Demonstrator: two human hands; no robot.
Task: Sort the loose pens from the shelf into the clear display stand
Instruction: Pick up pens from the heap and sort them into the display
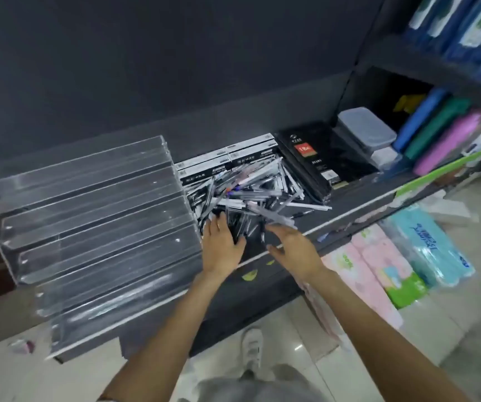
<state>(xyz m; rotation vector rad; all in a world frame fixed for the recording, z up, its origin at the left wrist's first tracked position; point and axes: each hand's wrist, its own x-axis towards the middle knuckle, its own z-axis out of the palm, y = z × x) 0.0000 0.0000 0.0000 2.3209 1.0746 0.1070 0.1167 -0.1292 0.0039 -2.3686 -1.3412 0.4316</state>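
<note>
A: Lying in a messy heap, the loose pens (251,195) sit on the dark shelf (358,203), just to the right of the clear display stand (88,216).

B: What does the stand look like?

A: It has many long see-through rows that step down toward the person. The rows look bare, though the picture is blurry there.

B: Where are the hands?

A: Both arms reach forward and down to the near edge of the pile. The left hand (222,245) lies flat, palm down, fingers straight and spread, with its fingertips on the pens. It grips nothing.

B: And the other one?

A: The right hand (294,245) is just beside it, fingers stretched out toward the left, thumb apart. It is wide open too. It is blurry, so one cannot tell if it touches the pens.

B: What is around the pile?

A: Black and white boxes (227,161) lie under and behind the pens. A black book (306,158) is to the right, then a plastic box with a lid (367,129) and colored folders (436,132). Packs of tissues (425,245) stand on the floor below.
</note>
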